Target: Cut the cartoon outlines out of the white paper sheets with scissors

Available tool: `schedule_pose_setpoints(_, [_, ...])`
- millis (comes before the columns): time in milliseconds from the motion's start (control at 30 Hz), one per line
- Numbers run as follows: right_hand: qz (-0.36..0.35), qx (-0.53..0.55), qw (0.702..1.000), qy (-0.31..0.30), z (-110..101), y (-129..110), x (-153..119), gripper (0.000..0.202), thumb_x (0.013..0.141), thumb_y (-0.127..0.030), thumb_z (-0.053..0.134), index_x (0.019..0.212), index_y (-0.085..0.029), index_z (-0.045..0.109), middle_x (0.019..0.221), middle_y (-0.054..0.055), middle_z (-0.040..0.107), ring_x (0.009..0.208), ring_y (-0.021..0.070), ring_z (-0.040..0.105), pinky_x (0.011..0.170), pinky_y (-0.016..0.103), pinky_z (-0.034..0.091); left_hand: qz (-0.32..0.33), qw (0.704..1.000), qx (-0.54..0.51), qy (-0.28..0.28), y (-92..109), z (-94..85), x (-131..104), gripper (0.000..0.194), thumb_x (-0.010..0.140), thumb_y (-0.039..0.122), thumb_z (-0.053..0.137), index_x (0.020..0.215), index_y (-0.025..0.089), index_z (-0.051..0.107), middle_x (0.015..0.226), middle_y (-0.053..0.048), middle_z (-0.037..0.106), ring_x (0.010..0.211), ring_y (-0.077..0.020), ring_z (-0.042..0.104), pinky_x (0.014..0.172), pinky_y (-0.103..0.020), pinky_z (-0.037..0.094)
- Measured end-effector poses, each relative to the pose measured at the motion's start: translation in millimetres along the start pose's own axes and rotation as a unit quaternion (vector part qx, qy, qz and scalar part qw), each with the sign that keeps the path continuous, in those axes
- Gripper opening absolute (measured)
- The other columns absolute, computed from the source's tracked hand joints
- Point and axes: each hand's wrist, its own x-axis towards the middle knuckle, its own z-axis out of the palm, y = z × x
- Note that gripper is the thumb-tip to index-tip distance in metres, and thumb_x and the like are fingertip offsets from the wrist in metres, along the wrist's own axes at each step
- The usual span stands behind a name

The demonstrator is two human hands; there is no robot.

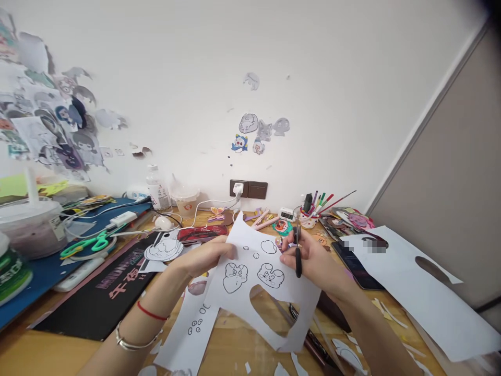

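A white sheet (245, 292) with line-drawn animal faces and a large cut-out hole is held up over the desk. My left hand (213, 254) is closed on its upper left edge, thumb in front. At its upper right, my right hand (309, 258) has fingers wrapped round black-handled scissors (298, 261), the fingertips close to the sheet's edge. The scissor blades are hard to make out. Beneath the held sheet lies another white paper strip (188, 331) with small drawn ovals.
Paper scraps (346, 355) litter the wooden desk (230, 334). A pen cup (309, 219), a tablet (358, 266) and a large white sheet (438, 308) are right. Green scissors (88, 244), a black folder (102, 292) and a drink cup (33, 227) are left.
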Motion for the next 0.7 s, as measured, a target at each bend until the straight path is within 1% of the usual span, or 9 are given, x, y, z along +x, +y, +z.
schedule_pose_setpoints(67, [-0.003, -0.004, 1.000, 0.004, 0, 2, 1, 0.026, 0.072, -0.019, 0.063, 0.083, -0.022, 0.040, 0.076, -0.005, 0.048, 0.058, 0.0090, 0.043, 0.052, 0.021, 0.032, 0.009, 1.000, -0.002, -0.007, 0, 1.3, -1, 0.018, 0.086, 0.028, 0.055, 0.087, 0.012, 0.060, 0.079, -0.001, 0.063, 0.066, -0.0123, 0.060, 0.062, -0.029, 0.049])
schedule_pose_setpoints(100, [-0.003, -0.006, 1.000, 0.003, 1, 2, 1, 0.026, 0.071, -0.019, 0.063, 0.083, -0.022, 0.041, 0.078, -0.004, 0.049, 0.059, 0.0092, 0.044, 0.052, 0.022, 0.033, 0.014, 1.000, -0.004, -0.008, 0, 2.8, -1, 0.018, 0.085, 0.028, 0.057, 0.092, 0.012, 0.061, 0.083, -0.002, 0.065, 0.069, -0.0132, 0.062, 0.065, -0.030, 0.050])
schedule_pose_setpoints(200, [-0.006, -0.017, 1.000, 0.001, 1, 4, 0, 0.024, 0.071, -0.018, 0.063, 0.083, -0.021, 0.043, 0.080, -0.003, 0.051, 0.060, 0.0099, 0.046, 0.052, 0.022, 0.034, 0.028, 1.000, -0.013, 0.001, 1, 8.8, -2, 0.033, 0.083, 0.035, 0.059, 0.109, 0.014, 0.058, 0.100, -0.007, 0.067, 0.083, -0.0171, 0.064, 0.072, -0.032, 0.050])
schedule_pose_setpoints(267, [-0.009, -0.024, 1.000, 0.004, 0, 4, 0, 0.023, 0.071, -0.018, 0.063, 0.083, -0.022, 0.043, 0.080, -0.003, 0.051, 0.060, 0.0102, 0.046, 0.052, 0.022, 0.034, 0.029, 0.999, -0.013, 0.012, 2, 11.7, -2, 0.038, 0.080, 0.040, 0.060, 0.110, 0.016, 0.058, 0.103, -0.009, 0.068, 0.086, -0.0196, 0.065, 0.072, -0.031, 0.050])
schedule_pose_setpoints(400, [-0.023, -0.032, 0.999, 0.012, -2, 3, 0, 0.025, 0.071, -0.019, 0.063, 0.083, -0.022, 0.042, 0.083, -0.003, 0.053, 0.062, 0.0107, 0.049, 0.055, 0.023, 0.036, 0.030, 0.999, -0.007, 0.033, 0, 11.5, -1, 0.040, 0.075, 0.038, 0.065, 0.107, 0.016, 0.060, 0.102, -0.010, 0.068, 0.087, -0.0234, 0.065, 0.069, -0.032, 0.051])
schedule_pose_setpoints(567, [-0.043, -0.040, 0.998, 0.023, -2, -2, 0, 0.026, 0.070, -0.022, 0.064, 0.083, -0.023, 0.040, 0.082, -0.003, 0.052, 0.064, 0.0121, 0.051, 0.056, 0.024, 0.038, 0.040, 0.998, -0.010, 0.048, -5, 9.4, -1, 0.043, 0.075, 0.037, 0.065, 0.112, 0.017, 0.057, 0.103, -0.010, 0.068, 0.089, -0.0252, 0.065, 0.068, -0.032, 0.052])
schedule_pose_setpoints(700, [-0.054, -0.047, 0.996, 0.044, -2, -2, -1, 0.027, 0.070, -0.020, 0.064, 0.084, -0.024, 0.041, 0.084, -0.003, 0.053, 0.069, 0.0129, 0.051, 0.059, 0.025, 0.039, 0.043, 0.998, -0.008, 0.050, -11, 11.3, 2, 0.047, 0.076, 0.038, 0.064, 0.118, 0.018, 0.054, 0.110, -0.011, 0.066, 0.094, -0.0259, 0.063, 0.073, -0.034, 0.052])
